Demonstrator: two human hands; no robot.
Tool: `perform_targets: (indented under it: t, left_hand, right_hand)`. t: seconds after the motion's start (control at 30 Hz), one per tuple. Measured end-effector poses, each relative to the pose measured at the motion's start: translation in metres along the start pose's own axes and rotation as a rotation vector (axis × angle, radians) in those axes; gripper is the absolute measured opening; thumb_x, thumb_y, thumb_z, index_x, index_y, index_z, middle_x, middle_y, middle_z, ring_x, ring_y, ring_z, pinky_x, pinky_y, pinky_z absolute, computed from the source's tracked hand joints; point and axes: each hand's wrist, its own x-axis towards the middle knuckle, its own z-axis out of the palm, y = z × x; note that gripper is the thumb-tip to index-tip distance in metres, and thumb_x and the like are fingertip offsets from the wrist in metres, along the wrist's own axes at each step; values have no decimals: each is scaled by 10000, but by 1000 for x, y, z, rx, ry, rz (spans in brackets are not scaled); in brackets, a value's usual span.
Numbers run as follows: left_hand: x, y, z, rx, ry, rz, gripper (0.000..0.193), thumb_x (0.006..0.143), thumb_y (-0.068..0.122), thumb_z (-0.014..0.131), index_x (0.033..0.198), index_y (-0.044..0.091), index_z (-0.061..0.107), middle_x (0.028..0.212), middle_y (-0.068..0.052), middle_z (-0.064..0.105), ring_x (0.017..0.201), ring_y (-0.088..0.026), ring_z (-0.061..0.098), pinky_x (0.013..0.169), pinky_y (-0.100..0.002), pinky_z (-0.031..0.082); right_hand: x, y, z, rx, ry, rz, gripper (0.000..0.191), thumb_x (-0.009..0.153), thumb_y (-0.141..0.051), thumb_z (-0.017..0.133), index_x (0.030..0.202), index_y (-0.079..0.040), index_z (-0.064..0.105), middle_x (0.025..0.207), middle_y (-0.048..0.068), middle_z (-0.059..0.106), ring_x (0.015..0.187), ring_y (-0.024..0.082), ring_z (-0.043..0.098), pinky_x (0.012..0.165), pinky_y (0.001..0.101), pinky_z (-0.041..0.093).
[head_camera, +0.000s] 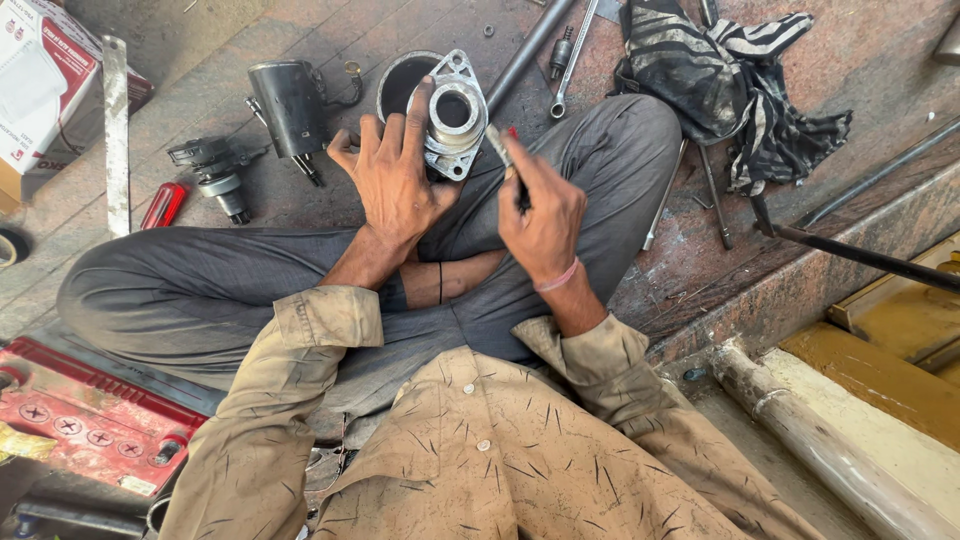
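Observation:
My left hand grips a silver metal housing with a round central bore and mounting ears, held upright above my crossed legs. My right hand is closed around a thin tool with a metal tip and a red mark, and its tip touches the right side of the housing. A dark cylindrical casing shows just behind the housing. I sit cross-legged on a stone floor in grey trousers and a tan shirt.
A black motor body and a small geared part lie at the left, with a red-handled tool and a flat metal strip. A red battery sits bottom left. Wrenches, a striped rag and rods lie at the right.

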Motion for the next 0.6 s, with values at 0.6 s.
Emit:
perform_targets:
  t: [0.6]
  left_hand:
    - [15,-9,-8,-166,24,-43,969,766,557,865,1535,91,504,1047,-25,721,1028,-241,545,903,-557,285]
  right_hand:
    - [11,-3,2,-38,-64,-74,438,920,12,629,1346,-82,668,841,127,624,687,295,636,637,414,476]
